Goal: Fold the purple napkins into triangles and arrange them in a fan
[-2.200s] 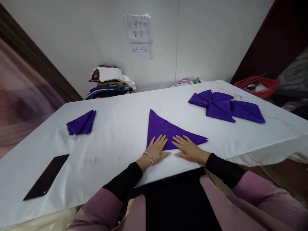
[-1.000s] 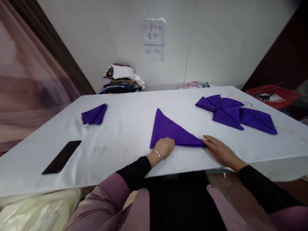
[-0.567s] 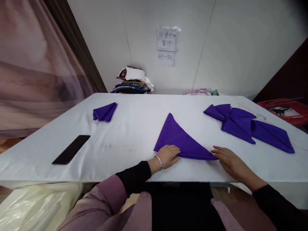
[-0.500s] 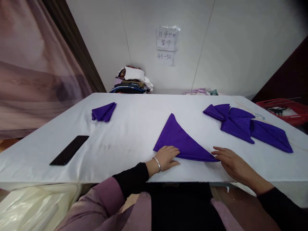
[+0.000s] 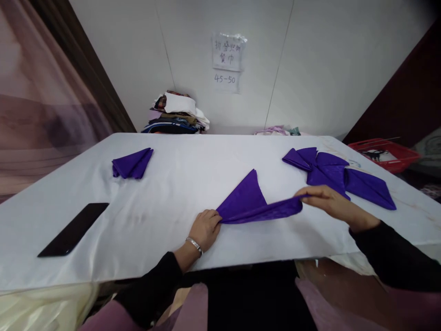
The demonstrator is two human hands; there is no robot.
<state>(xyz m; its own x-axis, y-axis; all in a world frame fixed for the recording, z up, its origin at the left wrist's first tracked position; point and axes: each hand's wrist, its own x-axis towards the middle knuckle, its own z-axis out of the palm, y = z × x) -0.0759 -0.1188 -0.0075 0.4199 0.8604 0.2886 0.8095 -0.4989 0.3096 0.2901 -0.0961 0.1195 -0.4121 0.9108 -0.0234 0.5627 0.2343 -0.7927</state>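
Note:
A purple cloth napkin lies partly on the white tablecloth, its upper point flat and its near edge stretched between my hands. My left hand, with a silver bangle at the wrist, holds the napkin's left corner down on the table, fingers together. Pinched in my right hand is the right corner, lifted off the cloth so that this side curls over. Behind my right hand lie several folded purple napkins. One more folded purple napkin stands fanned at the far left.
A black flat slab lies at the table's left. Past the far edge sit a pile of folded clothes and some pink cloth. A red basket is beyond the right side. Handwritten papers hang on the wall.
My right hand has taken the napkin's right corner and raised it, folding that side inward. My left hand has moved left onto the left corner. The view has shifted slightly.

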